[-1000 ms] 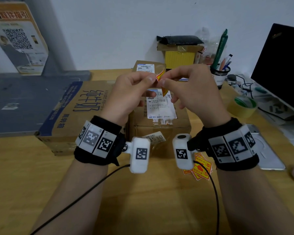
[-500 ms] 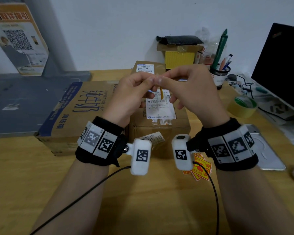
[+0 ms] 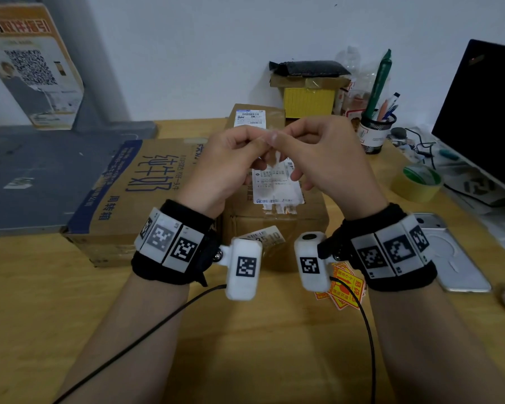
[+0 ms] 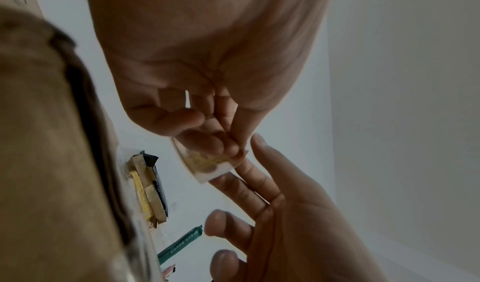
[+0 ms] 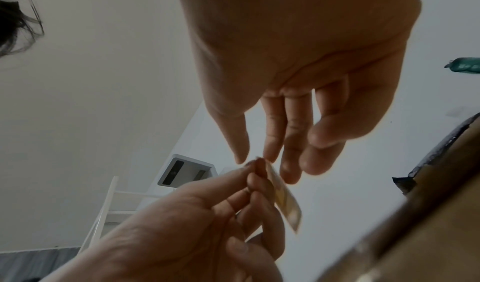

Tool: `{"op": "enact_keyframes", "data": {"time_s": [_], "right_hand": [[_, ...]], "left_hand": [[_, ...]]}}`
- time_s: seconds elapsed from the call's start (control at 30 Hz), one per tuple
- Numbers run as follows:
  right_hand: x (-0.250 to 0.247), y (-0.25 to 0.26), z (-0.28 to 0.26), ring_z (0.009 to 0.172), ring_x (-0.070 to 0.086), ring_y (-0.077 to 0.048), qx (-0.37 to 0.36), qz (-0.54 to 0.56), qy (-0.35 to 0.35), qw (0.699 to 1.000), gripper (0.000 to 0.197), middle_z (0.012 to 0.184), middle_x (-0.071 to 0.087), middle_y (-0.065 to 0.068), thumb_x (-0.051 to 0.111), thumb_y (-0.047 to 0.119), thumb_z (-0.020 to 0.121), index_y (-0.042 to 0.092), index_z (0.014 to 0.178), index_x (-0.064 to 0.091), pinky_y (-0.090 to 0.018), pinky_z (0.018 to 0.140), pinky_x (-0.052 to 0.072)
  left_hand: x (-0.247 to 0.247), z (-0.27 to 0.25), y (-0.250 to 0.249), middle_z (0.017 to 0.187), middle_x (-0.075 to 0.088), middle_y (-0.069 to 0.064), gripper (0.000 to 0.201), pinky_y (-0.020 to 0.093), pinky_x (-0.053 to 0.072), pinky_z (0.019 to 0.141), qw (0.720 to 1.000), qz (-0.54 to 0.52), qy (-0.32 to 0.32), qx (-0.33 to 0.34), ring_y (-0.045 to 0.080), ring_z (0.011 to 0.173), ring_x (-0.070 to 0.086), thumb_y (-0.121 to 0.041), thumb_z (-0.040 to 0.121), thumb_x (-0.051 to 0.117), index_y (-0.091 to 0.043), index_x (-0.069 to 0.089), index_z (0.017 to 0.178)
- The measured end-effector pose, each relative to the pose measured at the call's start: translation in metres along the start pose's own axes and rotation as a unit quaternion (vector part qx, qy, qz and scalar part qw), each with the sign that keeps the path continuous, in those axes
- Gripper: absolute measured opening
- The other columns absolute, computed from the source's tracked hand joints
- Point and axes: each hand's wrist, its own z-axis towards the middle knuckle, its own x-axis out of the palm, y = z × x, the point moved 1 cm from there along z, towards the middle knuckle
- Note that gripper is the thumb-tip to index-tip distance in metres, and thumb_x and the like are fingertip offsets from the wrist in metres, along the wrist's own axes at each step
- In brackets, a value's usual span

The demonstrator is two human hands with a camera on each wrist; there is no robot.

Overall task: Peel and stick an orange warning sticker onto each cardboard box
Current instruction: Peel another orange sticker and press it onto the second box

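Both hands are raised over a small cardboard box (image 3: 277,223) that bears a white shipping label. My left hand (image 3: 257,144) pinches an orange warning sticker (image 4: 207,163) by its upper edge; it hangs edge-on and shows its pale backing (image 3: 276,158). My right hand (image 3: 280,135) meets it with thumb and index tips at the sticker's top corner (image 5: 259,160), its other fingers straight. A large box (image 3: 134,193) with blue print lies to the left. A third small box (image 3: 257,115) stands behind. Spare orange stickers (image 3: 344,290) lie on the table under my right wrist.
To the right on the wooden table are a tape roll (image 3: 417,182), a phone (image 3: 449,252), a pen holder (image 3: 376,129) and a black monitor (image 3: 484,118). A yellow box stack (image 3: 306,97) stands by the wall. A grey board (image 3: 41,176) covers the left.
The sticker has turned from showing its orange face with a lifted corner to hanging edge-on with the pale side out. Both hands stay together at the same height.
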Motion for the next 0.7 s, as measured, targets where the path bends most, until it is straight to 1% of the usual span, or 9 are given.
{"op": "enact_keyframes", "data": {"time_s": [0.07, 0.13, 0.23, 0.3, 0.4, 0.47, 0.53, 0.6, 0.7], "right_hand": [[0.000, 0.000, 0.000, 0.051, 0.066, -0.017, -0.001, -0.003, 0.002, 1.000, 0.020, 0.072, 0.077, -0.006, 0.074, 0.037, 0.090, 0.018, 0.084, 0.078, -0.029, 0.042, 0.051], [0.000, -0.002, 0.001, 0.050, 0.065, -0.015, -0.001, -0.005, 0.002, 1.000, 0.016, 0.072, 0.077, -0.003, 0.071, 0.032, 0.091, 0.020, 0.084, 0.079, -0.029, 0.043, 0.052], [0.000, -0.004, 0.003, 0.048, 0.064, -0.010, 0.001, -0.008, -0.004, 1.000, 0.015, 0.072, 0.077, 0.001, 0.069, 0.029, 0.093, 0.022, 0.083, 0.079, -0.026, 0.042, 0.051], [0.000, -0.005, 0.004, 0.047, 0.062, -0.006, -0.003, -0.002, -0.011, 1.000, 0.014, 0.072, 0.077, 0.002, 0.070, 0.027, 0.093, 0.024, 0.082, 0.077, -0.023, 0.042, 0.048], [-0.001, -0.007, 0.005, 0.048, 0.056, 0.000, -0.017, -0.002, -0.040, 0.999, 0.014, 0.070, 0.073, 0.005, 0.070, 0.025, 0.092, 0.026, 0.079, 0.076, -0.015, 0.044, 0.043], [-0.003, -0.007, 0.005, 0.047, 0.055, 0.003, -0.016, 0.005, -0.054, 0.998, 0.013, 0.065, 0.070, 0.010, 0.071, 0.024, 0.093, 0.022, 0.082, 0.077, -0.009, 0.044, 0.039], [-0.006, -0.008, 0.006, 0.044, 0.054, 0.004, -0.011, 0.025, -0.064, 0.998, 0.011, 0.059, 0.066, 0.015, 0.071, 0.020, 0.094, 0.017, 0.086, 0.078, -0.007, 0.043, 0.037], [-0.010, -0.009, 0.006, 0.040, 0.053, 0.003, -0.004, 0.043, -0.073, 0.996, 0.010, 0.058, 0.066, 0.012, 0.070, 0.018, 0.096, 0.015, 0.089, 0.077, -0.007, 0.041, 0.036], [-0.015, -0.013, 0.008, 0.038, 0.052, -0.002, 0.012, 0.052, -0.094, 0.994, 0.009, 0.056, 0.069, 0.003, 0.069, 0.019, 0.097, 0.019, 0.090, 0.076, -0.013, 0.039, 0.037]], "left_hand": [[0.000, 0.000, 0.000, 0.067, 0.065, -0.011, 0.020, 0.012, 0.041, 0.048, 1.000, 0.006, -0.004, 0.002, -0.003, 0.059, 0.058, -0.018, 0.103, 0.059, -0.021, 0.073, 0.088], [0.000, 0.001, 0.001, 0.069, 0.064, -0.011, 0.020, 0.011, 0.040, 0.047, 1.000, 0.012, -0.012, -0.001, -0.004, 0.058, 0.058, -0.017, 0.103, 0.058, -0.019, 0.073, 0.090], [0.000, 0.002, 0.002, 0.067, 0.064, -0.012, 0.022, 0.012, 0.040, 0.047, 1.000, 0.014, -0.023, -0.010, -0.004, 0.058, 0.059, -0.018, 0.102, 0.058, -0.023, 0.072, 0.085], [0.000, 0.002, 0.002, 0.066, 0.065, -0.012, 0.022, 0.014, 0.040, 0.046, 0.999, 0.011, -0.035, -0.021, -0.002, 0.057, 0.059, -0.018, 0.101, 0.059, -0.021, 0.071, 0.083], [-0.001, 0.003, 0.003, 0.072, 0.064, -0.009, 0.021, 0.018, 0.039, 0.049, 0.998, 0.012, -0.053, -0.035, 0.000, 0.057, 0.060, -0.021, 0.100, 0.058, -0.021, 0.068, 0.081], [-0.003, 0.004, 0.003, 0.071, 0.063, -0.008, 0.023, 0.022, 0.037, 0.051, 0.997, 0.006, -0.068, -0.039, 0.001, 0.056, 0.060, -0.020, 0.099, 0.057, -0.021, 0.065, 0.077], [-0.005, 0.004, 0.003, 0.068, 0.060, -0.009, 0.025, 0.024, 0.036, 0.051, 0.995, -0.004, -0.089, -0.040, 0.003, 0.056, 0.060, -0.018, 0.097, 0.057, -0.021, 0.064, 0.073], [-0.007, 0.004, 0.002, 0.069, 0.059, -0.007, 0.027, 0.024, 0.036, 0.051, 0.993, -0.010, -0.107, -0.039, 0.004, 0.055, 0.060, -0.017, 0.097, 0.057, -0.022, 0.064, 0.071], [-0.011, 0.005, 0.003, 0.075, 0.059, -0.004, 0.028, 0.023, 0.037, 0.052, 0.991, -0.024, -0.126, -0.044, 0.002, 0.053, 0.059, -0.016, 0.097, 0.055, -0.023, 0.062, 0.071]]}}
